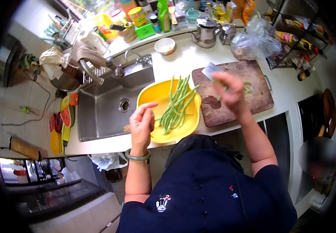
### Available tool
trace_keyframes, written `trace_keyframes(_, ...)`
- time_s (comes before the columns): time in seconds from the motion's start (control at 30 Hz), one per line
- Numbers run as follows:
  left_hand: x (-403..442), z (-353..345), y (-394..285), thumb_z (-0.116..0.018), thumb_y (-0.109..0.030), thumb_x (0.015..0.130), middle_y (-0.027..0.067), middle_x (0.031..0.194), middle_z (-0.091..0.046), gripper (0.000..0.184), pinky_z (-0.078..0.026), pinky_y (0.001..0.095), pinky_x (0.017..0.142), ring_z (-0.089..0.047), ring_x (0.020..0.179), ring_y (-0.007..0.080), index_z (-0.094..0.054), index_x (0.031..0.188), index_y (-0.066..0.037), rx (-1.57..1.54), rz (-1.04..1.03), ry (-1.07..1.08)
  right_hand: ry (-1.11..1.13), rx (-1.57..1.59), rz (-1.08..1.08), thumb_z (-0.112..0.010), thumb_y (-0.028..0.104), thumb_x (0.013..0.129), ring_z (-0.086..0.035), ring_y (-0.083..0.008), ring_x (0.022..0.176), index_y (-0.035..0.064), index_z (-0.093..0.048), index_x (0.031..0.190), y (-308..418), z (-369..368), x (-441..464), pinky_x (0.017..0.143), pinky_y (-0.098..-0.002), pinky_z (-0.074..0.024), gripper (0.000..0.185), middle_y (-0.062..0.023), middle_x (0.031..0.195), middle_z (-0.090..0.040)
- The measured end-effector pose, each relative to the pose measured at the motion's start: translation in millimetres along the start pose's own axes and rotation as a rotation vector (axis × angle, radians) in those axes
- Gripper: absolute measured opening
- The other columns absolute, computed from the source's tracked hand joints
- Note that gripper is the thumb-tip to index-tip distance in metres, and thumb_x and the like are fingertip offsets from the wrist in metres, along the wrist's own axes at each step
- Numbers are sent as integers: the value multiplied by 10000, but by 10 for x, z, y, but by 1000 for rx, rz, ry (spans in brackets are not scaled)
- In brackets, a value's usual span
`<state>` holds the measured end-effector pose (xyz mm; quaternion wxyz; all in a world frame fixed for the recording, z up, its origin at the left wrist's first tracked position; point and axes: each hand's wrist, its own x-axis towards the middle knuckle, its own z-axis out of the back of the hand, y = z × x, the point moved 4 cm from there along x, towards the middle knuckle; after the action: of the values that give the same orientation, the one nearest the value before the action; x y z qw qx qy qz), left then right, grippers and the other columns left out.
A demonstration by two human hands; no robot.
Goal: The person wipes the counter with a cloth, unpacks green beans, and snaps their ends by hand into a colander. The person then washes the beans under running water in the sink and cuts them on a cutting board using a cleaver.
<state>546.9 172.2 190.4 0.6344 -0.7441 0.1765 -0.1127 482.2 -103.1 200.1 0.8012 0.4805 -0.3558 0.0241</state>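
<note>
My left hand is raised at the left rim of a yellow colander, its index finger stretched out and the other fingers loosely bent; nothing shows in it. Long green beans lie in a bundle in the colander, several poking past its far rim. Over a wooden cutting board is my right hand, its fingers smeared by motion. A cleaver blade shows just beyond that hand; its handle is hidden, so I cannot tell whether the hand grips it. Small green pieces lie on the board.
A steel sink with a faucet lies left of the colander. Behind are a white bowl, a metal kettle and a plastic bag. Bottles and jars line the windowsill. A stove is at the right.
</note>
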Motion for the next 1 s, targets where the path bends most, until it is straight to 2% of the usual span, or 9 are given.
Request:
trace_keyframes(0.1, 22, -106, -89, -570, -52, 848, -36, 610, -451, 320, -348, 194, 531, -382, 561, 48, -578, 1167, -26, 461, -278, 48, 396, -10, 148, -629, 37, 760, -575, -241, 681, 60, -649, 907, 207, -524, -178, 601, -317, -467, 151, -97, 774, -599)
trace_keyframes(0.17, -15, -163, -97, -588, -53, 829, 65, 667, -568, 311, -423, 254, 579, -515, 588, 130, -587, 1140, -43, 694, -173, 132, 430, -19, 186, -629, 37, 755, -574, -249, 682, 64, -650, 903, 251, -683, -252, 600, -328, -468, 151, -92, 760, -591)
trace_keyframes(0.23, -29, -198, -79, -602, -31, 814, 112, 685, -583, 291, -441, 278, 574, -550, 592, 176, -599, 1104, -29, 897, -387, 161, 456, -38, 216, -629, 36, 751, -573, -257, 683, 68, -650, 898, 284, -790, -268, 598, -338, -468, 152, -87, 745, -582)
trace_keyframes(0.27, -35, -199, -70, -615, -48, 802, 167, 766, -614, 241, -468, 327, 614, -595, 659, 276, -608, 1042, -26, 917, -432, 141, 467, -39, 243, -628, 39, 750, -571, -256, 679, 70, -649, 893, 306, -820, -272, 596, -343, -467, 148, -85, 734, -574)
trace_keyframes(0.57, -78, -139, 34, -592, -57, 801, 157, 784, -600, 109, -468, 402, 614, -586, 702, 339, -594, 908, -35, 1223, -401, 279, 574, -112, 313, -647, 61, 730, -565, -265, 696, 43, -613, 842, 350, -992, -344, 618, -353, -468, 118, -89, 727, -540)
trace_keyframes(0.73, -77, -131, 45, -547, -17, 793, 153, 680, -554, 39, -439, 364, 556, -558, 621, 318, -573, 813, 5, 1020, -500, 305, 472, -55, 337, -664, 78, 713, -540, -252, 628, 41, -611, 796, 480, -1086, -349, 551, -358, -437, 105, -80, 668, -516)
trace_keyframes(0.9, -133, -77, -81, -502, -9, 828, 68, 618, -530, 87, -376, 271, 486, -503, 522, 134, -575, 804, 31, 621, -593, -203, 249, -19, 305, -675, 11, 672, -536, -246, 588, 19, -629, 792, 719, -1240, -246, 525, -336, -428, 129, -87, 659, -537)
trace_keyframes(0.97, -146, -75, 6, -479, -47, 875, 7, 591, -492, 125, -325, 227, 441, -431, 493, 59, -563, 805, 16, 453, -495, -234, 89, 66, 288, -685, 0, 656, -530, -249, 571, 15, -635, 780, 816, -1287, -201, 519, -336, -427, 134, -88, 646, -540)
trace_keyframes(1.0, -126, -57, 76, -478, -56, 879, 2, 572, -458, 120, -297, 224, 419, -397, 475, 58, -543, 798, 4, 28, -352, -254, 62, 91, 261, -688, 0, 667, -546, -243, 583, 6, -635, 779, 822, -1331, -208, 531, -311, -435, 124, -97, 659, -558)
